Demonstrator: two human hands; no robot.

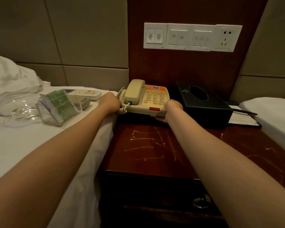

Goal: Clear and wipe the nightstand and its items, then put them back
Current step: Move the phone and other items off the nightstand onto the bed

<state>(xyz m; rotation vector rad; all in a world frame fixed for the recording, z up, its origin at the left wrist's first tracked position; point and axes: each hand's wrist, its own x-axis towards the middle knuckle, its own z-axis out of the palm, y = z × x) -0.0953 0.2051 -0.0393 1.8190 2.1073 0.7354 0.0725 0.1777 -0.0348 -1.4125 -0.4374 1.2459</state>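
the nightstand worktop (pixel 146 153) is bare in front and looks unwiped. left hand (pixel 109 102) and right hand (pixel 174 106) grip the phone (pixel 148 97) at its back left, fingers curled round the edges. a box (pixel 204 104) stands beside it. card stand (pixel 59 106) and remotes (pixel 87 93) lie on the bed (pixel 23 145): clearing seems roughly half done.

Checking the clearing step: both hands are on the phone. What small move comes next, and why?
Probably lift the phone and set it on the bed to the left: the left hand and right hand grip its sides, and a sign holder and remotes already lie there.
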